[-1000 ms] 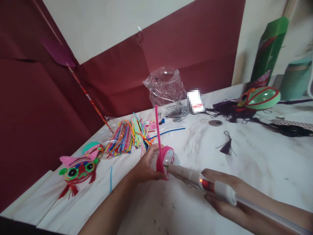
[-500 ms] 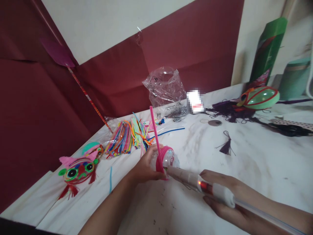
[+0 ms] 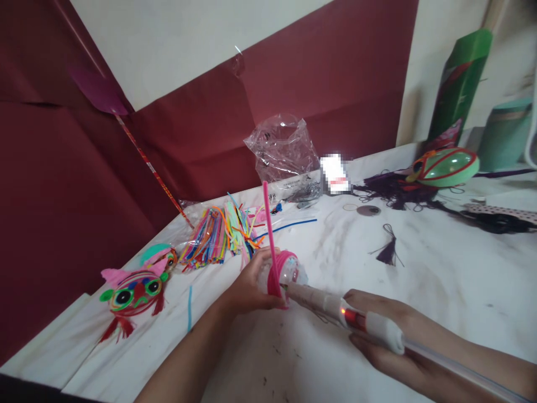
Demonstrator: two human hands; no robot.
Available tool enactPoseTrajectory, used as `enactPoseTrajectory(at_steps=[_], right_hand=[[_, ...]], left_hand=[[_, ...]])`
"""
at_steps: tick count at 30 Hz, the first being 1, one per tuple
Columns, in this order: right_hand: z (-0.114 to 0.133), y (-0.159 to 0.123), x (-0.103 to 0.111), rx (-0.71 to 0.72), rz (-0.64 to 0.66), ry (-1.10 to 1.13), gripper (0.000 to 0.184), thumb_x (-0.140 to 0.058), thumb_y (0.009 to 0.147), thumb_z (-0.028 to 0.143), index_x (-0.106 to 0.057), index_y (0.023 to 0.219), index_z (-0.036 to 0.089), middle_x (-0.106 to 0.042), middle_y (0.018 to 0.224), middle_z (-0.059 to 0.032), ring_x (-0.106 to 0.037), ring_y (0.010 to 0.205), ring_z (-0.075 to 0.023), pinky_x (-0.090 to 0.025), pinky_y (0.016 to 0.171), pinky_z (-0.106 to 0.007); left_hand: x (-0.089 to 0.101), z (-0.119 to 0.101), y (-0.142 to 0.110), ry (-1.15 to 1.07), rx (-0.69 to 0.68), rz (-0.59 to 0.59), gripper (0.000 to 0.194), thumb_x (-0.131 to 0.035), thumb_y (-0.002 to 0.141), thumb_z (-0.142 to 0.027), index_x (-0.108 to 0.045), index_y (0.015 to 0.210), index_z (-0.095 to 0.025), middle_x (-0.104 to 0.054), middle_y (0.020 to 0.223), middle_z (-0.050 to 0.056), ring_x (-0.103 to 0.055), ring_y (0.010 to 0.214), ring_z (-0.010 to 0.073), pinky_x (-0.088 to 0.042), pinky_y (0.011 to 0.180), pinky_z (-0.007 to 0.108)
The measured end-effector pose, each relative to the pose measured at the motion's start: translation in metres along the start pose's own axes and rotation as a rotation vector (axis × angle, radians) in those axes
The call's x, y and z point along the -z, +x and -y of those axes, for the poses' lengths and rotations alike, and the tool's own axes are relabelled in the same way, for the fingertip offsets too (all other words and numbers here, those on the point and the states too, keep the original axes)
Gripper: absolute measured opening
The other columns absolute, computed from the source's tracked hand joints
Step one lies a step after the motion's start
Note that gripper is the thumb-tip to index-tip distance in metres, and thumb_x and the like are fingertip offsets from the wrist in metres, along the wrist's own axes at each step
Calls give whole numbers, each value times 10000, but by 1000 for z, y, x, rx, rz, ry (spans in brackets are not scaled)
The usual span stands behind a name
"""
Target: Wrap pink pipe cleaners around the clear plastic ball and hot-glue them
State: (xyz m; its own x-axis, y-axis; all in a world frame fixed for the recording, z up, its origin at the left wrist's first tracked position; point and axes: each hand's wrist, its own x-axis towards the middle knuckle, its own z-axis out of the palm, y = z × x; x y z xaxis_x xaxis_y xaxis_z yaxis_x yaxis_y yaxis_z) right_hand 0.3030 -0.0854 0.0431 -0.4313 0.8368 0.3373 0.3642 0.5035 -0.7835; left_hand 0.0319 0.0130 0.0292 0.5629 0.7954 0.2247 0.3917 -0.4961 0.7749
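Note:
My left hand (image 3: 251,285) is closed around a clear plastic ball (image 3: 289,274) partly wound with pink pipe cleaner. One length of the pink pipe cleaner (image 3: 269,224) sticks up from the ball. In my right hand (image 3: 386,324) is a white hot glue gun (image 3: 323,302) with its small light glowing orange-red. A clear glue stick (image 3: 453,366) runs out of its back end. The gun's nozzle meets the ball beside the pink winding; whether it touches is hard to see. The fingers under the gun are partly hidden.
Colourful pipe cleaners (image 3: 213,235) lie in a bundle behind my left hand. A decorated animal face (image 3: 136,291) sits at left. Farther back are a plastic bag (image 3: 285,145), a bright pixelated patch (image 3: 334,173) and a green balloon-like piece (image 3: 451,168). A dark tassel (image 3: 388,251) lies at right.
The upright end of the pink pipe cleaner has tipped slightly to the right. Both hands, the ball and the glue gun stay almost in place.

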Motion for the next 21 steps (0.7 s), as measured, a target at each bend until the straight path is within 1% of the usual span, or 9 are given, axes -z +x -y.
enactPoseTrajectory(at_steps=[4,7,10,14,17,21], right_hand=[[6,0,3,2,17,-2,141,-506,822,244,-605,722,248,-672,700,-9,-639,603,-163,-564,599,-275],[8,-1,2,-2,1,12,139,-513,833,267,-635,766,261,-695,730,-12,-663,636,-176,-573,607,-276],[4,-1,0,1,-37,-3,129,-523,838,288,-640,790,266,-700,726,-15,-670,639,-182,-575,596,-271],[-3,-1,-2,-5,-77,-41,120,-535,827,270,-598,726,250,-660,670,-2,-636,569,-163,-555,545,-258],[-4,-1,-1,-3,-59,-39,105,-548,820,259,-596,728,248,-655,669,3,-633,564,-162,-551,530,-247],[-1,-2,-1,14,-9,-41,117,-513,846,226,-617,792,238,-674,724,-11,-651,617,-162,-567,599,-251]], left_hand=[[0,0,0,-7,-9,5,883,-896,508,-386,-495,1280,-234,-468,1366,123,-426,1298,374,-313,1111,520],[1,0,0,3,-6,3,891,-897,511,-377,-490,1290,-234,-466,1373,127,-422,1303,374,-317,1108,518],[1,1,0,-15,-16,0,883,-896,516,-377,-482,1284,-241,-481,1357,121,-445,1289,361,-329,1103,510],[1,1,0,7,-15,7,894,-894,509,-389,-478,1283,-225,-459,1380,132,-409,1313,376,-298,1125,511],[0,1,0,1,-9,10,908,-898,502,-386,-469,1286,-224,-453,1384,136,-403,1318,377,-297,1125,508],[-1,0,0,-17,1,-3,876,-894,513,-394,-486,1268,-220,-468,1363,134,-433,1295,370,-316,1111,511]])
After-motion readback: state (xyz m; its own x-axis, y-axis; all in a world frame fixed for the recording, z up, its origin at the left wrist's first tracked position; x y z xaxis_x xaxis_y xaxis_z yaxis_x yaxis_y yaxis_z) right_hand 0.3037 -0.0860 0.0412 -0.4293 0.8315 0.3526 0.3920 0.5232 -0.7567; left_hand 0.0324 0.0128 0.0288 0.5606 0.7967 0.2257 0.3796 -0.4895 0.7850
